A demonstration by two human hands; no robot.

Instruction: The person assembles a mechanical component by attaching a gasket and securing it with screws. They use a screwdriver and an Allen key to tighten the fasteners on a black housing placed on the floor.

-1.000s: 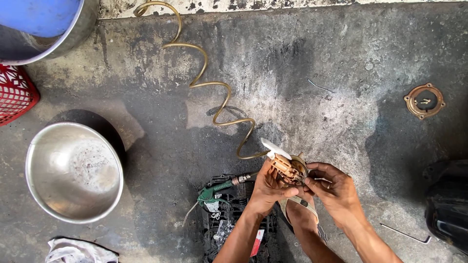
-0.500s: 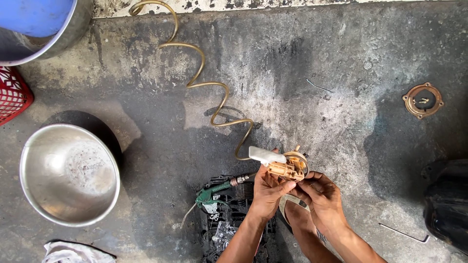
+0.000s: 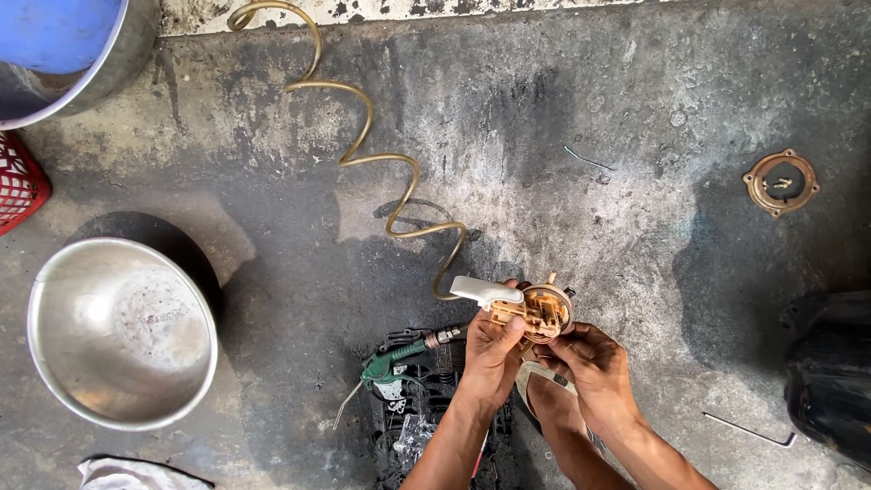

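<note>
The head camera looks straight down at a stained concrete floor (image 3: 581,118). At the left sits a round steel bowl (image 3: 122,331); its inside is bare metal with a dull, dusty film on the bottom and nothing else in it. In the upper left corner a blue tub (image 3: 50,32) rests inside a grey metal basin (image 3: 118,63), and what the tub holds cannot be seen. Just below, at the left edge, shows the corner of a red plastic basket (image 3: 18,186), its contents out of view. A coiled yellowish air hose (image 3: 381,159) runs from the top of the floor down to a green blow gun (image 3: 395,363) that lies on a black crate (image 3: 426,408) of dark parts. A round brass-coloured ring (image 3: 780,181) lies well apart at the right, and a thin bent metal rod (image 3: 748,428) lies near the lower right, beside a black object (image 3: 830,372) at the edge.

Both forearms come up from the bottom edge. The left hand (image 3: 494,354) is closed around the lower side of a tan round plastic part (image 3: 540,313), thumb and fingers gripping it, with a white plastic piece (image 3: 485,290) sticking out to the left just above the knuckles. The right hand (image 3: 594,363) grips the same part from the right, fingertips pinched at its rim. The part is held in the air above the floor, just right of the crate and over a sandalled foot (image 3: 549,399).
</note>
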